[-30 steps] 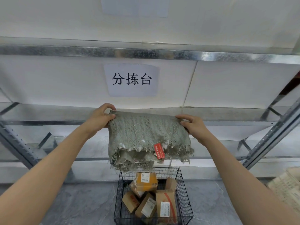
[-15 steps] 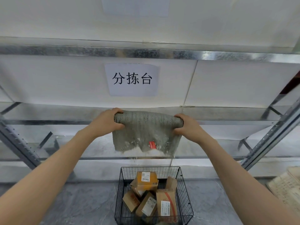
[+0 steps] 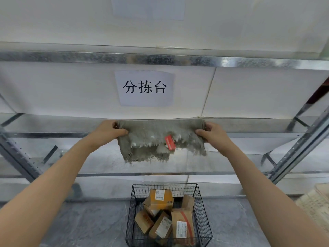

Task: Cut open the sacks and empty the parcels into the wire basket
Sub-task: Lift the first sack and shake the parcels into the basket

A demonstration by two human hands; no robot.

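Both ends of the sack (image 3: 160,139) are clutched, by left hand (image 3: 110,130) and right hand (image 3: 211,133), above the basket (image 3: 164,184) holding parcels (image 3: 161,196). Looks limp, light, probably empty; hem frayed, so grip folded corners.

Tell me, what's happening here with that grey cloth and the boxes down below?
A person holds a limp grey sack by its two ends, left hand on one side and right hand on the other, in front of a metal shelf. Its frayed edge hangs down. Below, a wire basket on the floor holds several cardboard parcels.
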